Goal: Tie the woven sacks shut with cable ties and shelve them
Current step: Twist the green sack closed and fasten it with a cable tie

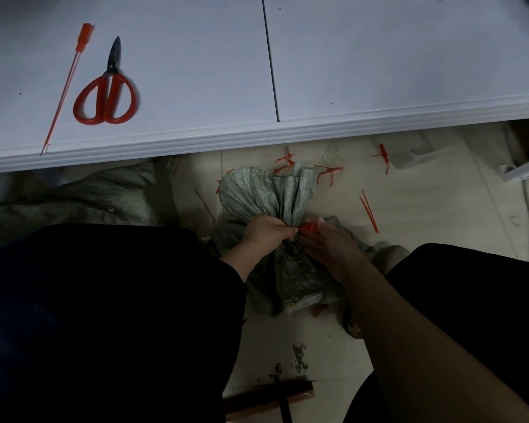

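Note:
A grey-green woven sack (290, 270) stands on the tiled floor between my knees, its bunched top (257, 193) fanning out above the neck. My left hand (264, 232) is closed around the gathered neck from the left. My right hand (327, 242) presses against the neck from the right, and its fingers pinch the red cable tie (307, 228) wrapped at the neck. Another red cable tie (64, 87) lies on the white table at the upper left.
Red-handled scissors (107, 96) lie on the white table (379, 71) next to the spare tie. Several cut red tie pieces (369, 211) litter the floor. Another grey sack (74, 196) lies under the table at the left. A wooden piece (266, 398) lies near my feet.

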